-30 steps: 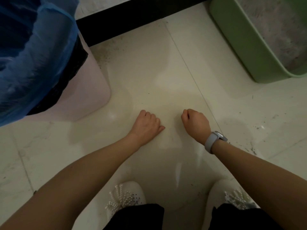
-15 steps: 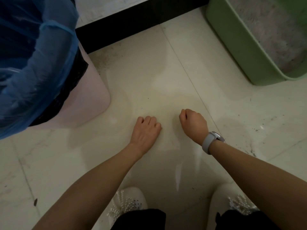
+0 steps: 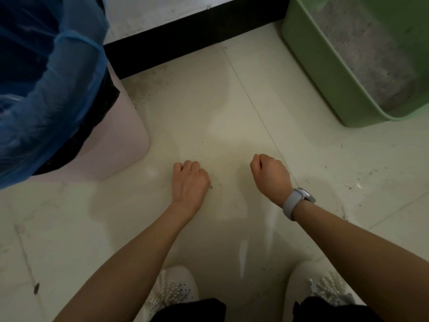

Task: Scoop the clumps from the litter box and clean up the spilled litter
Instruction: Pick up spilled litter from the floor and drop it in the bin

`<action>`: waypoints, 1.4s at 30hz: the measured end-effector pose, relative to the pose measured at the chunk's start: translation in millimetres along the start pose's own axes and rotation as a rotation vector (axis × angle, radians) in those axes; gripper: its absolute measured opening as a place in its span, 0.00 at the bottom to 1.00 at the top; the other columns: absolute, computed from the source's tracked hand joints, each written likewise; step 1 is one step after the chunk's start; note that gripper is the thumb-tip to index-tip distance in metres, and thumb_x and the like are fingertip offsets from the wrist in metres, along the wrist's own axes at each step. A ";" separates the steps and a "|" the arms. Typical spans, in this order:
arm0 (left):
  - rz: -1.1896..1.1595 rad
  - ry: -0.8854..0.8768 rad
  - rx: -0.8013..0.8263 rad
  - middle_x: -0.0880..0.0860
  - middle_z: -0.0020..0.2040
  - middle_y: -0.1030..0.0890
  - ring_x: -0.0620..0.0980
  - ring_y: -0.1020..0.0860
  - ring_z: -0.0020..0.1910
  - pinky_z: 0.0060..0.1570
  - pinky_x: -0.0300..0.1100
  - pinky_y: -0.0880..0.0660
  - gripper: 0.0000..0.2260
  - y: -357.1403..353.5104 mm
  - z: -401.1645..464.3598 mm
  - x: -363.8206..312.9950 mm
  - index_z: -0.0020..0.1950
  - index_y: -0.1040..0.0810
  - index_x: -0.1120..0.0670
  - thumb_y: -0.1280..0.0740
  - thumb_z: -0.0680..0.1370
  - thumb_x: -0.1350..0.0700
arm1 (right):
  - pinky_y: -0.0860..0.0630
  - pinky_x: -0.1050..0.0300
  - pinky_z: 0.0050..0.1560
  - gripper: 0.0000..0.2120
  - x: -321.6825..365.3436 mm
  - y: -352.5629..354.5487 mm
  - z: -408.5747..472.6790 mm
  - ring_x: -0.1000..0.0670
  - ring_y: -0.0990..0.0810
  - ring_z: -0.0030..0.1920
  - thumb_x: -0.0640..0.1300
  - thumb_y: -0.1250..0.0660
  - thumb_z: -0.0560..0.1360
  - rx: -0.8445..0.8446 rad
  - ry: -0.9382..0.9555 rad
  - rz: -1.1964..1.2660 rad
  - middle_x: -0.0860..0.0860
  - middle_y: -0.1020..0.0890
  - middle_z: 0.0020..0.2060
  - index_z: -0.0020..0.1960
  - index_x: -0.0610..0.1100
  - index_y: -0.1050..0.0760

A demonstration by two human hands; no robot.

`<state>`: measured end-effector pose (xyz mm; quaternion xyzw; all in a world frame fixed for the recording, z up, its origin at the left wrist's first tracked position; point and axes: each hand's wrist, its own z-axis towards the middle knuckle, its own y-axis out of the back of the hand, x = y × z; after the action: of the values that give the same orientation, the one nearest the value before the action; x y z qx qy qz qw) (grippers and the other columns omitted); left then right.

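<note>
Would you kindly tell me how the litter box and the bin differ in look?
The litter box is green and unlined, showing grey litter; the bin is pale pink, lined with a blue bag. The litter box sits far right, the bin far left. Both stand on the floor.

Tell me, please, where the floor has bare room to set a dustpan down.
The widest free patch lies between the bin, the black baseboard and the litter box, ahead of the left hand and right hand. Right of the right hand, spilled litter dots the tiles.
</note>
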<state>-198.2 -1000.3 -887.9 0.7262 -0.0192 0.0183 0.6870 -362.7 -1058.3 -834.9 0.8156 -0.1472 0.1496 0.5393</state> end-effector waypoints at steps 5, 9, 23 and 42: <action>0.026 0.015 -0.002 0.53 0.24 0.29 0.53 0.29 0.26 0.35 0.44 0.47 0.07 4.9 -2.2 11.6 0.21 0.28 0.57 0.31 0.55 0.64 | 0.42 0.54 0.34 0.20 7.1 2.6 -2.0 0.42 0.35 0.33 0.42 0.47 0.79 -0.004 0.031 0.030 0.48 0.37 0.24 0.29 0.43 0.46; -0.114 0.034 -0.048 0.52 0.25 0.29 0.52 0.29 0.27 0.36 0.44 0.44 0.13 27.1 -4.6 20.2 0.23 0.26 0.55 0.42 0.66 0.57 | 0.42 0.54 0.33 0.20 23.4 18.7 4.8 0.44 0.36 0.32 0.40 0.47 0.79 -0.011 0.097 0.115 0.47 0.38 0.23 0.28 0.43 0.46; -0.087 0.112 -0.797 0.51 0.29 0.38 0.50 0.38 0.31 0.36 0.45 0.41 0.14 274.2 17.9 95.1 0.28 0.33 0.55 0.39 0.73 0.62 | 0.40 0.60 0.29 0.20 215.4 185.6 5.8 0.54 0.39 0.25 0.39 0.45 0.78 -0.024 0.716 0.358 0.49 0.35 0.24 0.28 0.44 0.42; -0.104 0.447 -0.552 0.56 0.51 0.25 0.57 0.26 0.48 0.52 0.52 0.34 0.14 281.1 6.9 147.7 0.58 0.22 0.53 0.37 0.75 0.51 | 0.35 0.44 0.66 0.23 257.7 146.1 9.8 0.45 0.32 0.65 0.43 0.37 0.75 -0.165 1.083 0.104 0.46 0.33 0.68 0.69 0.47 0.33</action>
<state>-65.6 -1023.2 -600.2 0.4913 0.1642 0.1358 0.8445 -185.5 -1142.4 -612.7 0.5686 0.1000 0.5624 0.5919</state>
